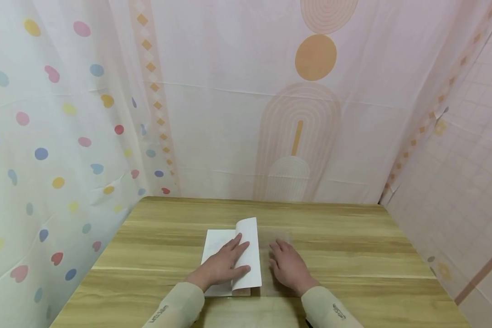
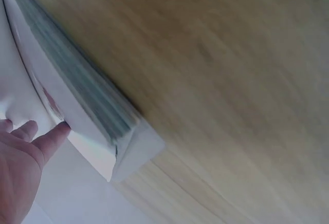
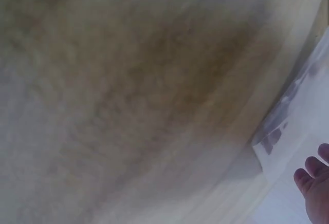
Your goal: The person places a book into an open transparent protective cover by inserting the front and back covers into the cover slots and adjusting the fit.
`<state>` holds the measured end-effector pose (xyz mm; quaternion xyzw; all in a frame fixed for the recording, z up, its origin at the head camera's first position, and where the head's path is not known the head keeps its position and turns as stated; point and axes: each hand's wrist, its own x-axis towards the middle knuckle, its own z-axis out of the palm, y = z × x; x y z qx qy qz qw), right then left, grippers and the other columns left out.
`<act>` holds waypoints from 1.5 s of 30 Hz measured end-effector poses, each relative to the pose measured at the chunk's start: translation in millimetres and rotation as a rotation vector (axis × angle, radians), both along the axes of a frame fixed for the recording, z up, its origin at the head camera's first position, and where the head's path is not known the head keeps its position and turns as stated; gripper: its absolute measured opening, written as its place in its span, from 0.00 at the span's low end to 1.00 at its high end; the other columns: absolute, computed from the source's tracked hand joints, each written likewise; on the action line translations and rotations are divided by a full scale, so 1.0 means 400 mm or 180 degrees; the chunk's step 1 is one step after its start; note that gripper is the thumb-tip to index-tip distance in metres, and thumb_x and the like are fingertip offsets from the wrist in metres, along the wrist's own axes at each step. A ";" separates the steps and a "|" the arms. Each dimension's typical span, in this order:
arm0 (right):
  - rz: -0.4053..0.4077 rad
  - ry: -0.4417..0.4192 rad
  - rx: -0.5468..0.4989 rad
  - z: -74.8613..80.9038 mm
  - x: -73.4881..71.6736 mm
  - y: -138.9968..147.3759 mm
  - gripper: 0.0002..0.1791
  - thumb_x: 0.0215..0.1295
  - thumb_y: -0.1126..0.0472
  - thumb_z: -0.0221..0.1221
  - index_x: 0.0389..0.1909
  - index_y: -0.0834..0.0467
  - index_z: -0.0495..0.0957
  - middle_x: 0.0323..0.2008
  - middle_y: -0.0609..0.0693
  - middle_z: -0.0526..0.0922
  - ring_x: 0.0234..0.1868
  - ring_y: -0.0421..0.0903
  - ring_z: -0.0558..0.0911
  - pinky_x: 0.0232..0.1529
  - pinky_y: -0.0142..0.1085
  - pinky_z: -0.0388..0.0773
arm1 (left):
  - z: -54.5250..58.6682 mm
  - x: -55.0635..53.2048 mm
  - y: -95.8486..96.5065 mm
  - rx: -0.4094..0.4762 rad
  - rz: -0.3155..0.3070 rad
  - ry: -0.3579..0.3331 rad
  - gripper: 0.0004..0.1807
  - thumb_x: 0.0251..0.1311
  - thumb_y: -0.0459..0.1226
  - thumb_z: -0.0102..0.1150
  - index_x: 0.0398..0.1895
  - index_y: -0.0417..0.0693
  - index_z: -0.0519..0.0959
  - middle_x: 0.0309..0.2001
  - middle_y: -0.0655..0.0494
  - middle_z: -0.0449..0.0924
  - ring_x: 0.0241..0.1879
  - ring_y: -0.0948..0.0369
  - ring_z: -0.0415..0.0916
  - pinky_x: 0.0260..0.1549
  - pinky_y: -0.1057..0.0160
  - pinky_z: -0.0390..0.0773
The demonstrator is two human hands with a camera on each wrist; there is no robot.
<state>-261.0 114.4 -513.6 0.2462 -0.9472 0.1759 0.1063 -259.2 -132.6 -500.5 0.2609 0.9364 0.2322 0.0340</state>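
Note:
A book with a white surface (image 1: 218, 238) lies flat near the front of the table. Its white leaf (image 1: 252, 255) stands bent up along the right side. My left hand (image 1: 224, 265) lies across the book with fingers spread, the fingertips touching this leaf. In the left wrist view the book's thick greenish page edges (image 2: 77, 75) show beside the hand. To the right, a clear plastic sheet (image 1: 284, 235) extends over the wood. My right hand (image 1: 289, 269) rests over it with loosely bent fingers, holding nothing. The right wrist view shows the wrinkled plastic edge (image 3: 280, 126) near its fingertips.
The wood-grain table (image 1: 352, 246) reaches back to a patterned curtain (image 1: 213, 136). A dotted curtain (image 1: 65, 182) hangs on the left and a checked one (image 1: 455, 182) on the right.

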 end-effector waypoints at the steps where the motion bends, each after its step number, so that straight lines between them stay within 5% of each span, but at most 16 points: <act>1: 0.0007 -0.0044 0.0049 -0.001 -0.001 0.000 0.24 0.70 0.61 0.58 0.62 0.67 0.72 0.64 0.69 0.70 0.64 0.65 0.70 0.65 0.54 0.67 | 0.000 0.000 0.001 -0.0011 -0.0015 0.0002 0.41 0.67 0.62 0.48 0.77 0.51 0.59 0.79 0.46 0.46 0.75 0.45 0.50 0.65 0.43 0.64; 10: 0.0016 -0.0347 0.0247 -0.016 -0.002 0.002 0.28 0.73 0.53 0.54 0.67 0.65 0.68 0.67 0.68 0.66 0.69 0.65 0.65 0.68 0.56 0.61 | -0.014 -0.006 0.010 -0.0331 -0.0074 0.0259 0.41 0.67 0.63 0.47 0.76 0.49 0.60 0.77 0.41 0.47 0.72 0.40 0.56 0.62 0.38 0.66; 22: -0.0019 -0.0400 0.0303 -0.026 0.003 0.019 0.28 0.72 0.51 0.55 0.65 0.66 0.71 0.66 0.69 0.67 0.68 0.66 0.66 0.66 0.57 0.63 | -0.001 -0.005 0.029 -0.0648 -0.0079 0.0181 0.40 0.66 0.62 0.50 0.75 0.52 0.63 0.78 0.44 0.49 0.72 0.40 0.54 0.61 0.32 0.63; 45: -0.0047 -0.0582 0.0276 -0.024 0.003 0.022 0.30 0.73 0.50 0.55 0.67 0.65 0.70 0.68 0.68 0.65 0.69 0.66 0.64 0.67 0.57 0.61 | 0.013 -0.003 0.072 -0.1046 0.0027 0.0164 0.36 0.62 0.59 0.55 0.70 0.53 0.70 0.76 0.47 0.55 0.74 0.43 0.50 0.65 0.37 0.60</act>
